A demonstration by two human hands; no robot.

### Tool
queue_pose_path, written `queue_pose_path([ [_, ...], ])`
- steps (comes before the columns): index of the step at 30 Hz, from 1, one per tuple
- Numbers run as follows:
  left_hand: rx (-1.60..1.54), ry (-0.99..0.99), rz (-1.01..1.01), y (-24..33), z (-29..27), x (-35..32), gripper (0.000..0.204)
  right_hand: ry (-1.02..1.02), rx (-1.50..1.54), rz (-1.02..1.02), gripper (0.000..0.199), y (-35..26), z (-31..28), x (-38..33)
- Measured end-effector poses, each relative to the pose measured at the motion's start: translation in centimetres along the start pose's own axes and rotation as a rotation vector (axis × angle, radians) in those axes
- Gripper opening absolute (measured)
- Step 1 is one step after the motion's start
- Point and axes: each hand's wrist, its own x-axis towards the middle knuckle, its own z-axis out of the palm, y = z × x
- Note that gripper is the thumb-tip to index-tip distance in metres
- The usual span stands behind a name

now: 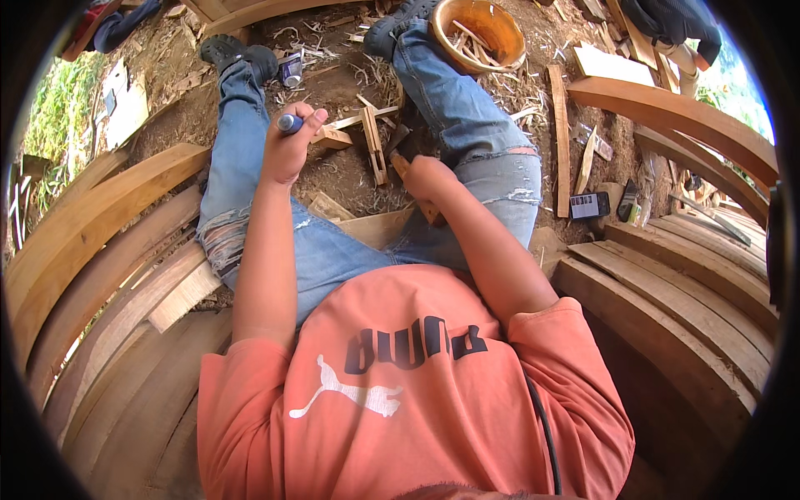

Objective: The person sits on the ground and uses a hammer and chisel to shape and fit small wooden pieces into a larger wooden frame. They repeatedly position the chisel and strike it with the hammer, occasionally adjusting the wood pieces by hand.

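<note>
My left hand [293, 146] is closed in a fist around a tool with a blue handle [290, 123]. The rounded end of that handle points up, and the rest of the tool is hidden by the hand. My right hand [429, 179] grips a wooden-handled tool [401, 165] with a dark metal part at its far end; its exact kind is unclear. Between my hands a narrow slotted wooden piece [372, 142] lies near the ground. A short wooden block [335, 138] is beside my left hand. My jeans-clad legs are spread around these pieces.
An orange bucket [479, 37] with wood scraps stands beyond my right leg. A can [291, 71] lies by my left foot. A phone [589, 205] rests at right. Curved planks [108, 204] flank me, and shavings cover the soil. Other people's limbs show at the upper corners.
</note>
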Motion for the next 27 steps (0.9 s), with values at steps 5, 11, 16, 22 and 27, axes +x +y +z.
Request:
queue_pose_path([
  [5,0.347,-0.114,0.021,2.1,2.0,-1.3,0.031,0.045,0.885,-0.058,0.064,-5.4,-7.8,-3.2],
  [11,0.949,-0.066,0.524,1.9,6.4,-3.1,0.029,-0.546,1.210,-0.098,0.064,-5.0,-12.6,-8.9],
  [16,1.187,-0.021,0.356,1.7,8.0,-5.6,0.041,-0.551,1.512,0.128,0.044,-6.7,-11.9,-12.0],
  [22,1.390,-0.345,-0.178,1.0,4.6,-5.6,0.034,-0.393,1.436,0.243,0.044,-6.4,-9.3,-13.0],
  [27,1.054,-0.422,-0.437,-5.5,-0.4,-2.0,0.092,-0.474,1.321,0.262,0.055,-3.4,-9.1,-12.1],
])
